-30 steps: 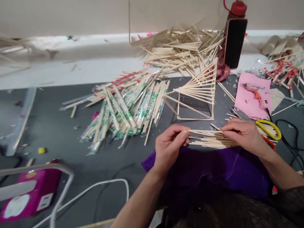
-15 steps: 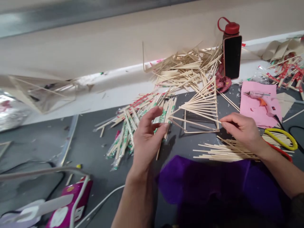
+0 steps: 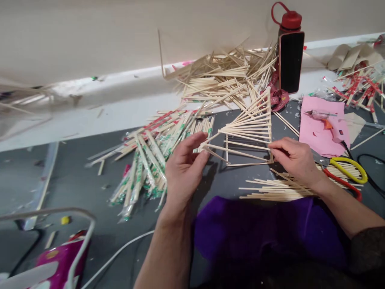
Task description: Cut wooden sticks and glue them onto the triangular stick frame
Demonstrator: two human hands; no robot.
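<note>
An open frame of wooden chopsticks (image 3: pixel 245 130), its sticks fanned in a twisting stack, stands between my hands on the grey table. My right hand (image 3: pixel 293 160) pinches it at the right side, around a stick's end near the corner post. At the left, the frame's pointed corner sits between the thumb and curled fingers of my left hand (image 3: pixel 185 170); the exact contact there is partly hidden. Just in front of the frame lies a row of loose chopsticks (image 3: pixel 264 190), partly under my right wrist.
Wrapped chopsticks (image 3: pixel 147 160) lie left, with a large loose pile (image 3: pixel 222 78) behind. A phone (image 3: pixel 291 62) leans on a red-capped bottle (image 3: pixel 290 20). Right are a glue gun (image 3: pixel 329 120) on pink cloth (image 3: pixel 323 140) and scissors (image 3: pixel 350 170). A white cable (image 3: pixel 120 253) crosses front left.
My left thumb and fingers have come around the frame's left corner. My right hand keeps its pinch at the right side. The camera view has shifted, bringing most things lower-left or higher in the picture.
</note>
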